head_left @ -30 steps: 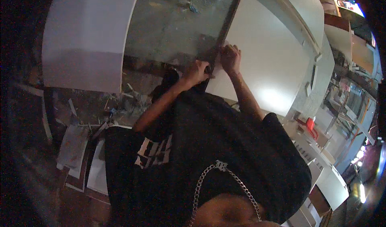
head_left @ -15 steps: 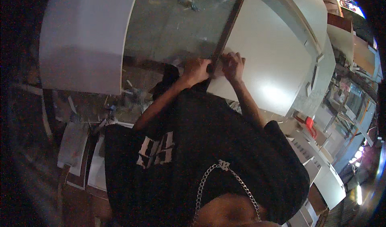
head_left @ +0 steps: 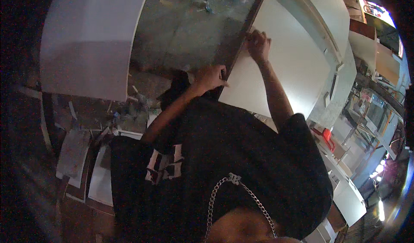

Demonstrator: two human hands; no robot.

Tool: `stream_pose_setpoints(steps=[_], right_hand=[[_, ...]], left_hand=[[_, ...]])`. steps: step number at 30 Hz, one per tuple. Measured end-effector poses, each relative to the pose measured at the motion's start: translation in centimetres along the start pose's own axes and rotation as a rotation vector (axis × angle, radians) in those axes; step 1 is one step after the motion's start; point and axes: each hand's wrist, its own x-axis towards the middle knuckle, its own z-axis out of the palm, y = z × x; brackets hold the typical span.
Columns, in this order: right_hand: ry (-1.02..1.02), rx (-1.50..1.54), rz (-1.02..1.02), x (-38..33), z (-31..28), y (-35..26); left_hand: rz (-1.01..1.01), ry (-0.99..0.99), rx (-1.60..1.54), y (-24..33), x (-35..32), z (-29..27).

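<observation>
A white panel [head_left: 297, 57] lies in front of me at the right, with a dark strip [head_left: 245, 38] running along its left edge. My left hand [head_left: 210, 77] is at the near end of that edge. Its fingers are curled and the thumb points toward the panel; what they close on, if anything, is hidden. Farther along the same edge, my right hand [head_left: 259, 47] has its fingers bent and drawn together at the dark strip. Whatever sits between its fingertips is too small to make out.
Another white panel [head_left: 86, 45] stands at the left. A clear bottle [head_left: 224, 2] with a blue cap lies on the grey work surface [head_left: 181, 36] at the far side. Scraps [head_left: 129, 113] litter the left below. A red-handled tool [head_left: 328, 139] is at the right.
My right hand has moved away from me along the panel's dark edge, apart from my left hand. My left hand stays near the same spot. More of the bottle shows.
</observation>
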Motion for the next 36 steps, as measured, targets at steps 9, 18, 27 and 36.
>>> stream_pose_setpoints(steps=[9,18,27,36], right_hand=[[-0.016,-0.047,0.034,0.9,0.1,0.3],[-0.026,-0.072,-0.010,-0.3,1.2,-0.5],[0.121,-0.039,-0.054,-0.5,2.2,1.2],[0.065,-0.086,-0.047,9.0,0.8,4.9]], left_hand=[[0.019,0.008,-0.018,0.5,-0.1,-1.1],[-0.013,-0.004,-0.036,0.4,-0.4,-1.1],[0.012,0.009,-0.005,1.6,-1.0,-1.0],[0.466,0.527,0.193,5.6,5.7,2.2]])
